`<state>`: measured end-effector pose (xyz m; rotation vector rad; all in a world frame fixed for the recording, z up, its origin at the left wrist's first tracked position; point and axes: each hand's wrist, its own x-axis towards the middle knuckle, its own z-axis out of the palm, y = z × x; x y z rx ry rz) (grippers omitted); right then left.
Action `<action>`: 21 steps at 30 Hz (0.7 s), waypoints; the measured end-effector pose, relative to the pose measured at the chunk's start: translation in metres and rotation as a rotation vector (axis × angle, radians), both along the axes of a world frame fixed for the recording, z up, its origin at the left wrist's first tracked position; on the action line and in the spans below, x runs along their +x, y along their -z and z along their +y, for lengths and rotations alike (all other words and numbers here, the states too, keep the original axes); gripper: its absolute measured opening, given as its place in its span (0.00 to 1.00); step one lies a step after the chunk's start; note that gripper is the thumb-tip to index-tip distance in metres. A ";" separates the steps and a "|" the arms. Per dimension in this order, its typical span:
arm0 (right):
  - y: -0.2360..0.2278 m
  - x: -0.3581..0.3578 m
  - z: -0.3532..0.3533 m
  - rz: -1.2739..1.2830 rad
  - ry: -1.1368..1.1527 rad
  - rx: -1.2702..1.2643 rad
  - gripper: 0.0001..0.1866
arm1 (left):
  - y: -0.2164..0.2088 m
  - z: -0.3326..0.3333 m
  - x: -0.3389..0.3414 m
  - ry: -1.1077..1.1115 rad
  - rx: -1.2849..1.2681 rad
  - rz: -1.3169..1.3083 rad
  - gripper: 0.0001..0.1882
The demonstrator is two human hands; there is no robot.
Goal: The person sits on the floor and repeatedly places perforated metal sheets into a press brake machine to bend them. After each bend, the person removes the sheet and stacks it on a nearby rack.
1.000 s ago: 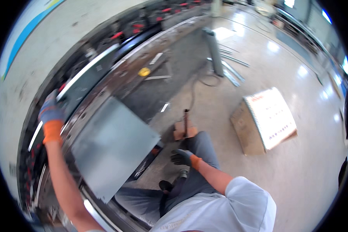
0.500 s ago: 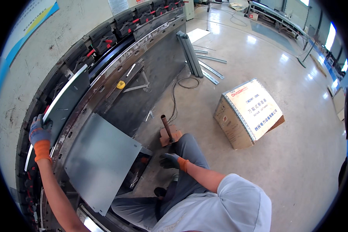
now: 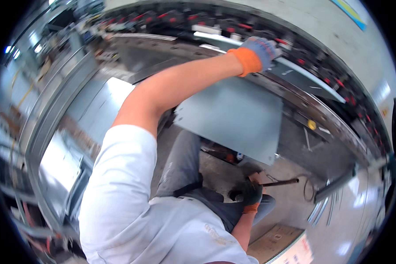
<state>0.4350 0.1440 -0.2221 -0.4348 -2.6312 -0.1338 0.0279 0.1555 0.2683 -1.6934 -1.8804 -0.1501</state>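
My left hand, in a grey glove with an orange cuff, is closed over the upper edge of a bent metal panel. The panel stands along the row of dark tooling of a long bending machine. My right hand, in a dark glove with an orange cuff, is low by my knee, beside a rusty pipe rising from a reddish base. Its fingers are blurred. Between my arms, in front of the machine, lies a flat grey metal sheet.
A yellow tape measure rests on the machine's ledge. Near my right knee stands a cardboard box. Metal strips lie on the floor at the right. A grey metal frame rises at the left.
My view has swung far to the left, showing the frame on that side. My left hand stays on the panel's edge. My right hand remains low by the pipe.
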 end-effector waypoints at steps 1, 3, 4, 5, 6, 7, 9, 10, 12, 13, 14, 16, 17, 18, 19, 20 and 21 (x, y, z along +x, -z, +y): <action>0.002 -0.007 0.001 0.019 -0.020 0.049 0.10 | -0.012 -0.031 -0.004 -0.014 0.012 -0.014 0.22; 0.023 -0.010 0.006 0.178 -0.054 -0.271 0.11 | -0.039 -0.091 -0.009 -0.189 0.069 -0.102 0.24; 0.055 -0.001 0.013 0.296 -0.050 -0.634 0.12 | -0.053 -0.113 -0.007 -0.250 0.111 -0.179 0.27; 0.063 -0.007 0.016 0.230 -0.069 -0.633 0.13 | -0.062 -0.145 -0.016 -0.311 0.154 -0.208 0.29; 0.068 -0.012 0.019 0.161 -0.090 -0.631 0.15 | -0.063 -0.186 -0.032 -0.359 0.228 -0.282 0.31; 0.061 -0.018 0.018 -0.048 -0.124 -0.248 0.17 | -0.058 -0.234 -0.042 -0.435 0.341 -0.288 0.31; 0.043 -0.037 0.012 0.084 -0.198 -0.572 0.20 | -0.060 -0.331 -0.049 -0.463 0.553 -0.582 0.30; 0.040 -0.049 0.001 0.402 -0.197 -1.298 0.21 | -0.054 -0.374 -0.051 -0.527 0.602 -0.570 0.28; 0.035 -0.071 -0.010 0.594 -0.182 -1.885 0.22 | -0.016 -0.493 -0.089 -0.663 0.687 -0.525 0.33; 0.042 -0.074 -0.011 0.494 -0.193 -1.735 0.22 | -0.019 -0.529 -0.064 -0.749 0.730 -0.674 0.32; 0.054 -0.078 -0.007 0.452 -0.218 -1.778 0.22 | -0.022 -0.568 -0.038 -0.834 0.778 -0.821 0.31; 0.091 -0.084 0.011 0.425 -0.277 -2.065 0.22 | -0.009 -0.650 -0.019 -0.833 0.909 -0.731 0.32; 0.111 -0.085 0.024 0.439 -0.296 -2.304 0.23 | -0.006 -0.694 -0.015 -0.853 0.991 -0.808 0.37; 0.137 -0.077 0.037 0.334 -0.346 -2.224 0.24 | 0.005 -0.735 -0.029 -0.908 1.033 -0.764 0.40; 0.156 -0.070 0.054 0.210 -0.381 -2.127 0.24 | 0.015 -0.757 -0.032 -0.981 1.066 -0.843 0.42; 0.165 -0.070 0.045 0.217 -0.314 -2.176 0.24 | 0.020 -0.794 -0.043 -1.060 1.095 -0.958 0.42; 0.163 -0.072 0.041 0.214 -0.243 -2.208 0.25 | 0.034 -0.824 -0.046 -1.050 1.096 -0.892 0.41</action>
